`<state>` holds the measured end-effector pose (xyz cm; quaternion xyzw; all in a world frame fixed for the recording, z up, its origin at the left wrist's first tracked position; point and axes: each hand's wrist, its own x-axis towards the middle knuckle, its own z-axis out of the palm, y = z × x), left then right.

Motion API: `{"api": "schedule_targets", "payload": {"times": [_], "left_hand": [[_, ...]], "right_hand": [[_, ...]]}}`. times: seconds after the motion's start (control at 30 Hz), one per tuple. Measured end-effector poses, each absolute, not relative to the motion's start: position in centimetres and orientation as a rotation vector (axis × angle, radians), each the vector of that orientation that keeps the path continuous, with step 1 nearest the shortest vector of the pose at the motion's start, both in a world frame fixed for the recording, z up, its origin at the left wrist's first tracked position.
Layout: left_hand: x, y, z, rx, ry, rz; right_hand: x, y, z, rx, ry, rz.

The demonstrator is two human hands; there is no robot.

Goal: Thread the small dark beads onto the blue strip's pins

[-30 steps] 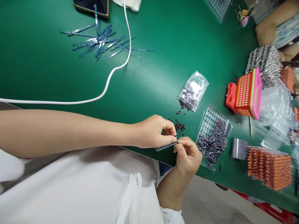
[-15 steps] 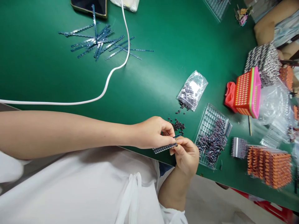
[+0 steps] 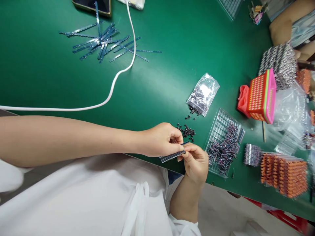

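A small dark ridged strip (image 3: pixel 171 157) is pinched in my left hand (image 3: pixel 161 140), its free end sticking out below the thumb. My right hand (image 3: pixel 196 160) meets it at the strip's right end, thumb and fingers closed together there; whatever tiny piece lies between those fingertips is too small to make out. A thin blue strip end (image 3: pixel 185 143) shows between the two hands. Just beyond them, dark beads (image 3: pixel 188 131) lie in a loose pile on the green table (image 3: pixel 162 88). A clear bag (image 3: pixel 203 93) of dark beads rests behind the pile.
Right of my hands is a clear tray (image 3: pixel 216 127) of thin dark pieces. Farther right are orange stacked pieces (image 3: pixel 283 173), a red basket (image 3: pixel 259 96) and a person's arm (image 3: pixel 283 24). Blue strips (image 3: pixel 105 41) and a white cable (image 3: pixel 114 82) lie at the back left.
Both hands have shifted very slightly left with the dark strip. Their grips look the same, and the view has moved a little.
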<state>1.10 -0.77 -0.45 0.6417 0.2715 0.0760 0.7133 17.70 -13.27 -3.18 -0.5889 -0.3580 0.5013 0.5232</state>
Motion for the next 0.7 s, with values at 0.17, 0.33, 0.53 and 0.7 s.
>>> {"api": "schedule_targets", "payload": {"times": [0.17, 0.33, 0.53, 0.7], "left_hand": [[1.11, -0.76, -0.55, 1.425, 0.599, 0.181], [1.15, -0.81, -0.52, 1.434, 0.598, 0.187], [1.10, -0.82, -0.49, 1.414, 0.579, 0.182], [1.04, -0.73, -0.43, 1.449, 0.589, 0.180]], "right_hand": [[17.64, -13.27, -3.21, -1.406, -0.867, 1.192], [17.67, -13.32, -3.21, -1.379, -0.870, 1.193], [17.67, -13.35, -3.29, -1.397, -0.866, 1.200], [17.63, -13.33, -3.42, -1.350, -0.843, 1.222]]}}
